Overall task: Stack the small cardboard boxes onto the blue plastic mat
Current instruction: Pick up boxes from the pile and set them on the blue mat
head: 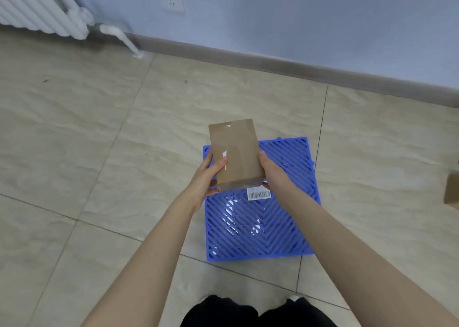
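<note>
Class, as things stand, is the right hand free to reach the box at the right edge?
Probably not: the right hand and left hand both grip the taped cardboard box above the blue mat; the other box lies far right.

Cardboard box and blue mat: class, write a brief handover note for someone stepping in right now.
Left hand and right hand: both grip one cardboard box by its sides, held above the blue mat.
Mat lies on the tiled floor, with only a barcode label showing on it.
Done: no box placed yet.
Left: set this one down, then fetch the second box at the right edge.
</note>
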